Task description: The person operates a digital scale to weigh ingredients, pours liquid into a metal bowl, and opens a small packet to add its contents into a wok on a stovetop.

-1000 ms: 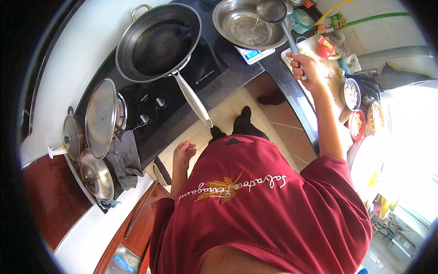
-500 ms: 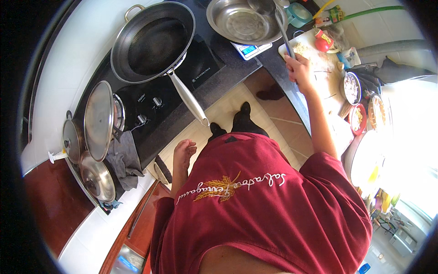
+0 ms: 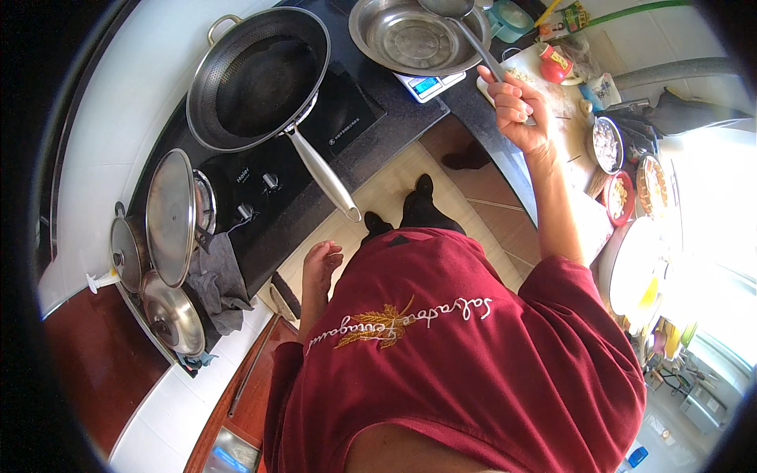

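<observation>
At nine o'clock, a tilted pot lid [image 3: 171,217] and two smaller lidded pots [image 3: 150,284] crowded beside a grey cloth [image 3: 217,280] on the dark tabletop [image 3: 394,118]. At eleven o'clock, an empty black wok [image 3: 260,79] on the stove, long steel handle [image 3: 323,173] pointing down toward six o'clock, jutting over the edge. Left hand [image 3: 322,264] low near the middle, loose, fingers slightly curled, holding nothing, near that handle's tip but apart from it. At twelve o'clock, an empty steel bowl [image 3: 414,35] resting on a kitchen scale [image 3: 430,85]. Right hand [image 3: 516,106] at one o'clock, closed around the shaft of a steel ladle [image 3: 465,24], its cup raised over the bowl's far rim. Best kept level and high enough to clear the rim, grip firm near the shaft's end, elbow clear of the small dishes [image 3: 623,169] at three o'clock. Worth bracing the wok with the free hand before anything goes in.
</observation>
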The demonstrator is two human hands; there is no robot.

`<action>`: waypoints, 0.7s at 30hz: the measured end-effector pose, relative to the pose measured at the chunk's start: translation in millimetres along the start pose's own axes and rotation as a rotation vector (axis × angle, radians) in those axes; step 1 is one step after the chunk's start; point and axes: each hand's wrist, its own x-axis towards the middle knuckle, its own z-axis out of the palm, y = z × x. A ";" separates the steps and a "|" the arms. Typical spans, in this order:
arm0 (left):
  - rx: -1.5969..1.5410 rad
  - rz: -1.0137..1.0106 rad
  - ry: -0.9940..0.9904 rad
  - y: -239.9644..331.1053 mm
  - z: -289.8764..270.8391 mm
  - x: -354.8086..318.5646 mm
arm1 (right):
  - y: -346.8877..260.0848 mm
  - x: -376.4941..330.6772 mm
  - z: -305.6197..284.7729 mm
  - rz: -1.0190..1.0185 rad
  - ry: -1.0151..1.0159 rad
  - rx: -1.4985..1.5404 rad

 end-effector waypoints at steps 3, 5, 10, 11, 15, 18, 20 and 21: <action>0.022 -0.011 -0.025 0.4 -4.3 0.7 | 0.7 3.5 1.2 -0.006 -0.012 0.005; 0.028 -0.016 -0.038 0.8 -7.8 -0.1 | 3.0 6.1 1.1 -0.013 -0.027 0.010; 0.004 -0.007 -0.026 -1.4 -12.4 -4.7 | 9.5 13.6 7.3 0.025 -0.028 -0.015; 0.002 0.003 -0.010 -1.9 -12.7 -5.8 | 13.0 15.4 10.8 0.035 -0.027 -0.020; -0.017 0.033 0.021 -10.3 -11.0 -6.3 | 40.5 29.2 30.1 0.094 0.017 -0.123; -0.042 0.036 0.006 -20.1 -10.5 -8.0 | 62.8 44.1 31.0 0.153 0.081 -0.360; -0.048 0.039 0.006 -21.4 -12.7 -15.5 | 81.7 61.1 31.3 0.224 0.151 -0.483; -0.059 0.047 0.015 -25.1 -12.3 -16.9 | 86.9 71.3 27.8 0.253 0.187 -0.541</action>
